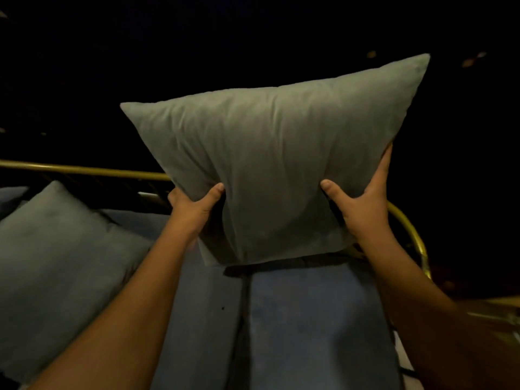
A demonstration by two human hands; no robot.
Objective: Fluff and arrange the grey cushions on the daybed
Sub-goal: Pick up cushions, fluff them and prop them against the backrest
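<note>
A square grey cushion (275, 153) is held up in the air above the daybed, tilted with its right corner highest. My left hand (194, 206) grips its lower left edge, thumb pressed into the front. My right hand (365, 204) grips its lower right edge, fingers wrapped behind. A second grey cushion (56, 260) lies on the daybed's seat at the left, leaning toward the back rail. The daybed's blue-grey seat pad (309, 319) stretches below the held cushion.
A brass rail (84, 169) runs along the daybed's back and curves down at the right end (413, 235). A dark seam (243, 319) splits the seat pads. Everything beyond the rail is dark.
</note>
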